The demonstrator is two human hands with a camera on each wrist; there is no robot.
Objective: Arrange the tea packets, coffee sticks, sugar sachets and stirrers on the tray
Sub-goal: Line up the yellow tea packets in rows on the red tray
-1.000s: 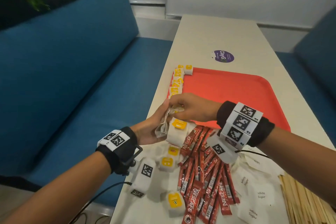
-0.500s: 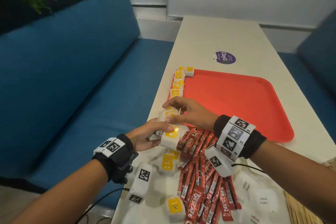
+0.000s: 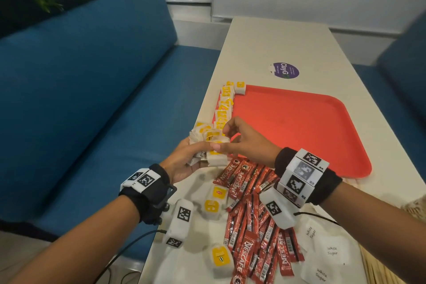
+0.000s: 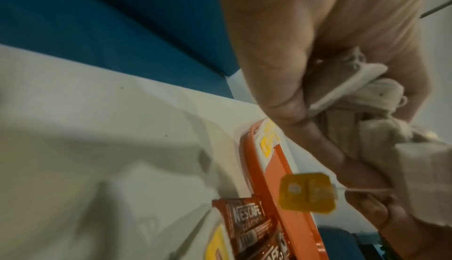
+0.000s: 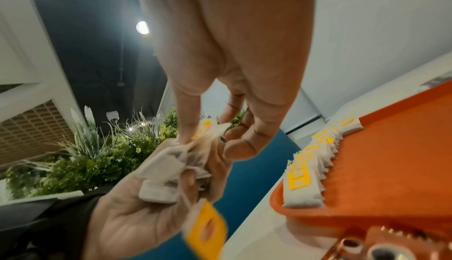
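Note:
My left hand (image 3: 198, 152) grips a bunch of white tea packets (image 3: 207, 138) with yellow tags, just off the near-left corner of the red tray (image 3: 299, 127). My right hand (image 3: 221, 136) reaches across and pinches one tea packet (image 5: 208, 130) at the top of the bunch (image 5: 166, 171). One yellow tag (image 4: 308, 192) dangles on its string below the left hand. A row of tea packets (image 3: 224, 104) lies along the tray's left edge. Red coffee sticks (image 3: 253, 210), white sugar sachets (image 3: 329, 251) and wooden stirrers (image 3: 373, 267) lie on the table near me.
Loose tea packets (image 3: 216, 193) lie beside the coffee sticks, another (image 3: 221, 258) nearer the front edge. A purple sticker (image 3: 285, 70) sits beyond the tray. Blue sofas flank the white table (image 3: 276, 37); its left edge is close under my hands.
Both hands have lifted the bunch of tea packets a little toward the tray's near-left corner. My right fingers have shifted from covering the bunch to pinching a packet at its top.

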